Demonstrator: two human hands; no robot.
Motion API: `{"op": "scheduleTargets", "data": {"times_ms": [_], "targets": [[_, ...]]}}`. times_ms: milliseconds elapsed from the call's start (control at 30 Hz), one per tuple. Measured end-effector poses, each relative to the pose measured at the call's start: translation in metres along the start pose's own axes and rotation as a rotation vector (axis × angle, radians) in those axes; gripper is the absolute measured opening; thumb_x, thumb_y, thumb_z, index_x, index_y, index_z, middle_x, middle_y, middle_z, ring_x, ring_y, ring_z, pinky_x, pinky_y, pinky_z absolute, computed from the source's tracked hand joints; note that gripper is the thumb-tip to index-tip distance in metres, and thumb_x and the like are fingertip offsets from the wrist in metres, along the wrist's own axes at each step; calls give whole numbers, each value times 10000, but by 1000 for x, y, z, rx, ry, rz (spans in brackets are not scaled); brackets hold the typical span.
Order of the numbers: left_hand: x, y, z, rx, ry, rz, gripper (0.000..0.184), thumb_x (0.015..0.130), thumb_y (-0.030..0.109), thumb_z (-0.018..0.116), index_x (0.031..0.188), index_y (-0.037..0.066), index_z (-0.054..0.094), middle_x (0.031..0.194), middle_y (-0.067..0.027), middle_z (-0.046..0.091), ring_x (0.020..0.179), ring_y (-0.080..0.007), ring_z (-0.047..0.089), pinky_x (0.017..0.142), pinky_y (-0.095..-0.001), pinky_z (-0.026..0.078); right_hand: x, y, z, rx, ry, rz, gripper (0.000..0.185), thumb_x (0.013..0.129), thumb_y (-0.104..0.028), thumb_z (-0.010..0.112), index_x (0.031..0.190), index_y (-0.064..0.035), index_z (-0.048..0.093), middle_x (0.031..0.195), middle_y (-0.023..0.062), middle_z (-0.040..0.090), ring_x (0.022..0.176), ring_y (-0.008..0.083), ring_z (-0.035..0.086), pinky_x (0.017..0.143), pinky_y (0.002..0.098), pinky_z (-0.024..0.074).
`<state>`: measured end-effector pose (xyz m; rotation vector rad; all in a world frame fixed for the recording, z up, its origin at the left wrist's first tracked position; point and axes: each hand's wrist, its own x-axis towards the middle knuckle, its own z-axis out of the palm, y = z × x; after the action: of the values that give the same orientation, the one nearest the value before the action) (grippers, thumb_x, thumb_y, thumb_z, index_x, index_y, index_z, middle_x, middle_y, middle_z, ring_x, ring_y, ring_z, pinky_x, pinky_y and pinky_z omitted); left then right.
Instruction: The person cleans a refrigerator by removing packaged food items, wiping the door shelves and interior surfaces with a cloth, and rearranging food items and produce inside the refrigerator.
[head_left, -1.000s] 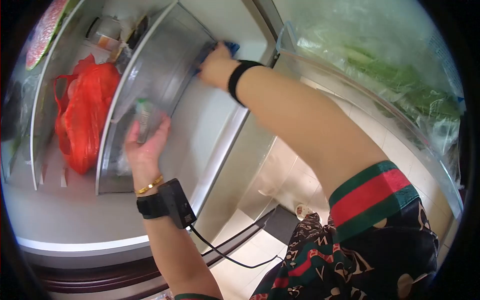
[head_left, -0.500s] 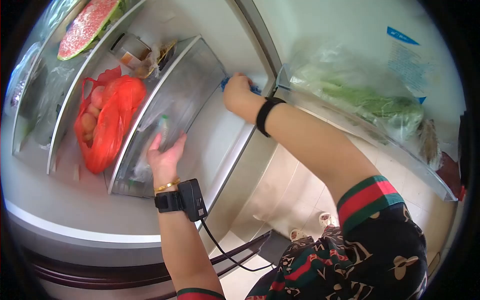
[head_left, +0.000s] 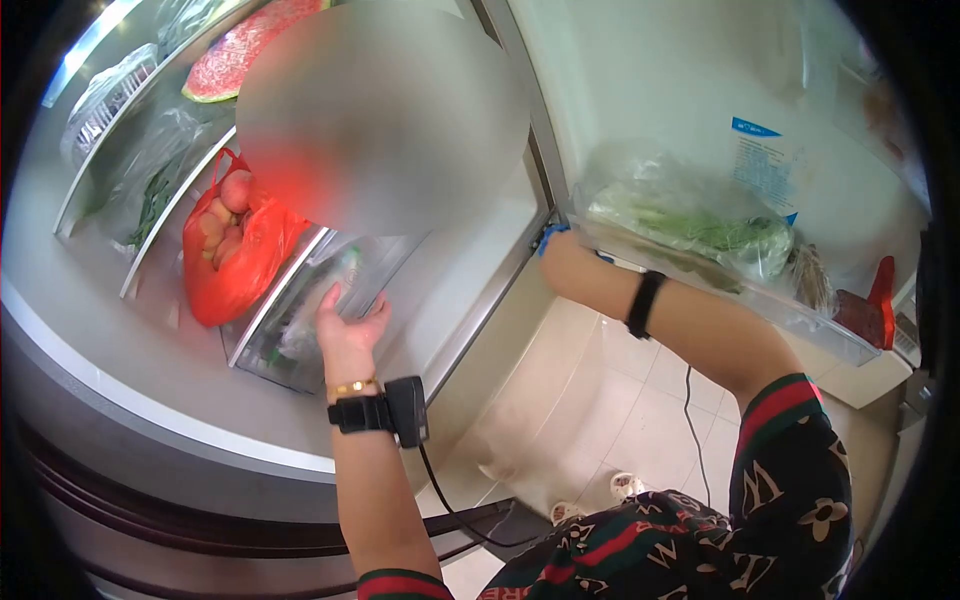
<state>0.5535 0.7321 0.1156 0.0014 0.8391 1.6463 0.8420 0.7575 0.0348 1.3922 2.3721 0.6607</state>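
My right hand (head_left: 570,262) is closed on a blue cloth (head_left: 550,236), pressed against the fridge's edge by the hinge side, under the door shelf. Only bits of the cloth show around the fingers. My left hand (head_left: 352,328) is open, palm up and fingers apart, at the front of a clear drawer (head_left: 290,345). Whether it touches the drawer I cannot tell. Inside the drawer lies a plastic bag (head_left: 315,310) with green bits. A red plastic bag of round fruit (head_left: 235,265) sits on the shelf beside the drawer.
Plastic-wrapped cut watermelon (head_left: 225,65) lies on an upper shelf. The open door's shelf (head_left: 700,280) holds bagged leafy greens (head_left: 690,225). A cable (head_left: 692,430) runs over the tiled floor (head_left: 600,400). A grey blurred patch hides part of the fridge interior.
My right hand has moved with the blue cloth from the fridge's inner wall out to its edge by the door. My left hand stays open near the drawer. The view has shifted.
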Motion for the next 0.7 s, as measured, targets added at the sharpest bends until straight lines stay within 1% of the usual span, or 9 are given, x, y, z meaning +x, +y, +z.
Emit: {"op": "scheduleTargets", "data": {"times_ms": [100,233,267,367,400,433,500,567,700], "targets": [[-31,-3,-2,-94,14,-14,752,819,167,594,1410,31,150,1395,-153,237,1233,-337,367,1035,-467,279,-32,3,15,360,-93,71,196,732,-179,591,842,-77,717,874,120,680,795,268,656,637,403,519],[-80,-16,-29,-58,-249,80,696,843,187,579,1406,39,197,1380,-137,268,1213,-311,398,1015,-440,300,-105,11,32,581,-357,35,452,712,-478,684,844,-46,701,798,129,675,756,277,655,642,415,508],[-92,-16,-35,8,-315,156,663,854,186,564,1398,36,217,1366,-136,291,1207,-306,405,1015,-435,300,-114,19,59,857,-335,-41,648,636,-593,711,924,-14,676,848,164,662,796,276,643,723,379,497],[-120,-17,-57,255,-441,404,552,882,173,522,1363,25,295,1316,-136,367,1184,-289,429,1005,-420,316,-146,-3,122,1980,-74,203,417,776,-389,681,998,-38,650,890,115,668,798,133,620,705,277,491],[-129,-18,-64,370,-440,504,506,889,163,508,1343,20,333,1291,-137,396,1174,-280,439,996,-414,334,-152,-15,144,1470,-183,451,308,773,-314,648,942,-57,667,798,140,661,717,191,639,655,331,506],[-136,-17,-71,482,-440,622,464,896,152,495,1322,16,371,1267,-139,425,1165,-271,449,986,-407,351,-151,-30,173,740,-213,218,232,734,-225,604,891,-70,674,757,164,650,676,294,634,616,408,502],[-135,-14,-101,739,-442,788,395,890,101,497,1268,2,441,1207,-141,487,1082,-242,516,928,-369,418,-153,-44,190,1076,-68,177,267,710,-188,587,947,-94,667,884,167,654,795,328,627,697,411,496],[-154,-7,-122,845,-490,714,336,880,59,509,1209,-7,496,1117,-130,553,977,-211,572,877,-337,458,-151,-46,154,1845,-35,322,254,793,-172,612,1027,-84,653,855,36,666,777,128,600,729,291,483],[-173,0,-162,882,-384,712,294,878,30,513,1170,-10,517,1050,-113,589,923,-195,594,881,-331,454,-137,-74,188,1415,-175,290,284,778,-213,643,1022,-67,655,866,64,673,785,163,614,734,312,482]]}}
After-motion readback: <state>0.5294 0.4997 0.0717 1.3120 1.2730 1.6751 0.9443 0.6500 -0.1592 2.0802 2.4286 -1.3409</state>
